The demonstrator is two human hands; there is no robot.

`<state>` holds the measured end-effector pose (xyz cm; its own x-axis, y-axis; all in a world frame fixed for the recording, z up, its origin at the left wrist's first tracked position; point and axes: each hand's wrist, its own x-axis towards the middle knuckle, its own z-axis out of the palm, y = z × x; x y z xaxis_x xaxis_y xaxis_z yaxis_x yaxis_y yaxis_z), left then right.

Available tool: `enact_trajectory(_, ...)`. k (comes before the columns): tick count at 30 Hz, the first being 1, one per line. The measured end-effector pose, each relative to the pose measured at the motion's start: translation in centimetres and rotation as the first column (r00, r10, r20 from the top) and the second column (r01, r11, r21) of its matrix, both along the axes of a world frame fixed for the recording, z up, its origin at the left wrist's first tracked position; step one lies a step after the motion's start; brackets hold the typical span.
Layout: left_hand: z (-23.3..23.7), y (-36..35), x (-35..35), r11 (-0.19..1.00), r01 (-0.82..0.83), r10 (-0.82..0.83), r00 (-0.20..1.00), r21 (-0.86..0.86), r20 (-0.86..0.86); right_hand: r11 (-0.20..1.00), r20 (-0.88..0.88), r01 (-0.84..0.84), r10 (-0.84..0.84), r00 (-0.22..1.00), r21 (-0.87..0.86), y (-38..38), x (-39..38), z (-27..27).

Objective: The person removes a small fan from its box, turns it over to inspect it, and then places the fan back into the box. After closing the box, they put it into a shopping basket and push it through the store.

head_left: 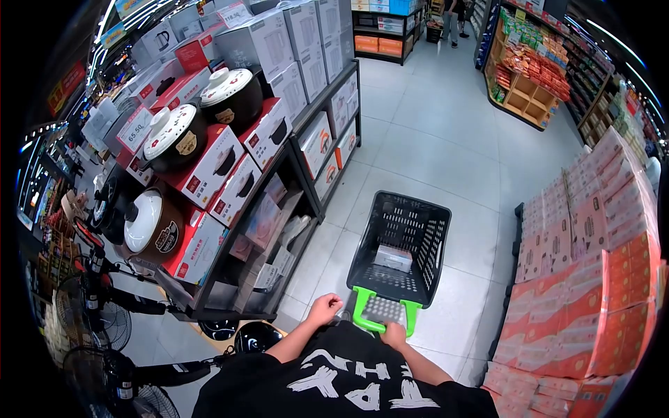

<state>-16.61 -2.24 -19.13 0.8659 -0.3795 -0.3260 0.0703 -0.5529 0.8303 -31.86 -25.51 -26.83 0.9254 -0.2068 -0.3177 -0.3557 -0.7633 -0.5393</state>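
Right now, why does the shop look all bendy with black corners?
Head view: a very wide lens curves the shelves and floor; black rings the round picture; light is bright, shadows soft; the basket and right hand look sharp.

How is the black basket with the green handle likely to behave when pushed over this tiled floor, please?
The basket probably feels light: its walls are open mesh and only one small box lies inside. It should glide easily over the smooth, glossy floor. Pushed from the green handle under the right hand, it may swing sideways readily.
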Motion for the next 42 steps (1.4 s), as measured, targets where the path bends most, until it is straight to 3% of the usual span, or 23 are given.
enact_trajectory(1,0.7,-0.9,0.9,0.997,0.082,-0.081,0.997,0.006,-0.017,1.000,0.013,0.023,-0.024,1.000,0.013,0.4,0.5,0.5)
enact_trajectory(4,0.4,-2.8,2.5,0.909,0.409,-0.415,0.859,0.084,0.300,0.997,0.057,0.076,-0.078,0.995,0.027,1.4,2.2,2.5)
enact_trajectory(5,0.2,-3.4,2.7,0.850,0.500,-0.526,0.821,0.167,0.219,0.996,0.048,0.084,-0.086,0.995,0.038,1.7,2.7,3.1)
enact_trajectory(9,-1.1,-5.0,2.4,0.732,0.643,-0.680,0.663,0.226,0.313,0.990,0.081,0.122,-0.127,0.989,0.063,2.7,4.9,4.8)
enact_trajectory(13,-1.2,-5.1,2.0,0.531,0.737,-0.839,0.527,0.418,0.136,0.984,0.192,0.151,-0.166,0.967,0.094,3.6,5.8,5.2)
enact_trajectory(14,-1.9,-4.9,2.0,0.569,0.711,-0.822,0.511,0.414,0.252,0.984,0.222,0.147,-0.165,0.961,0.098,3.6,6.0,5.2)
enact_trajectory(18,-2.7,-5.2,3.1,0.606,0.715,-0.792,0.583,0.348,0.180,0.983,0.215,0.147,-0.169,0.962,0.115,4.0,6.1,5.8)
enact_trajectory(21,-2.7,-5.6,3.5,0.497,0.765,-0.848,0.528,0.408,0.043,0.977,0.214,0.144,-0.177,0.961,0.159,4.1,5.5,6.4)
enact_trajectory(30,1.2,-6.9,2.5,0.534,0.754,-0.806,0.590,0.383,-0.038,0.964,0.301,0.120,-0.191,0.934,0.238,3.1,3.9,7.2)
enact_trajectory(35,0.7,-7.0,2.2,0.508,0.742,-0.799,0.596,0.438,-0.085,0.934,0.319,0.151,-0.258,0.912,0.323,2.9,2.5,7.5)
enact_trajectory(38,2.1,-7.2,2.6,0.500,0.736,-0.799,0.596,0.457,-0.085,0.945,0.451,0.216,-0.310,0.837,0.247,2.3,1.3,8.7)
enact_trajectory(41,2.3,-7.3,3.1,0.491,0.730,-0.794,0.600,0.475,-0.100,0.878,0.584,0.452,-0.453,0.673,0.160,1.4,-0.1,8.1)
enact_trajectory(42,2.6,-7.3,3.3,0.515,0.718,-0.776,0.623,0.468,-0.101,0.852,0.545,0.488,-0.504,0.671,0.187,0.9,-0.7,7.3)
